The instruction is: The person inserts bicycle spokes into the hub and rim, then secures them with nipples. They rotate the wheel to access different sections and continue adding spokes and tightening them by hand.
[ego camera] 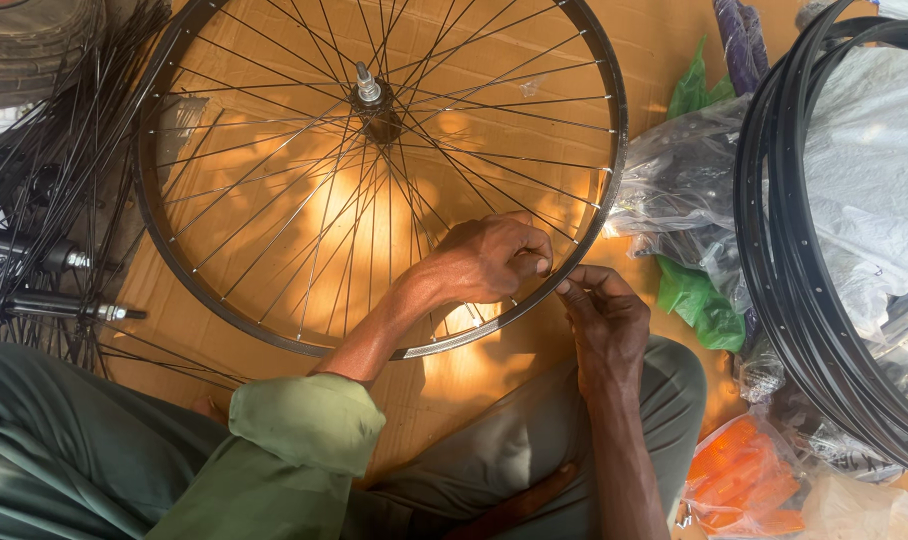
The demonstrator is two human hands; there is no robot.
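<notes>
Cardboard floor bears a black spoked wheel (pixel 274 180), both hands pinching its rim.

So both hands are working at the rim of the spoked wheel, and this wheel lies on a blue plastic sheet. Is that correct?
Not quite. In the head view the left hand and right hand are indeed at the rim of the spoked wheel, but the wheel lies on brown cardboard, not on a blue plastic sheet.

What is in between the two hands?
The wheel's black rim and thin spokes run between the left hand and right hand, seen from the head camera.
</notes>
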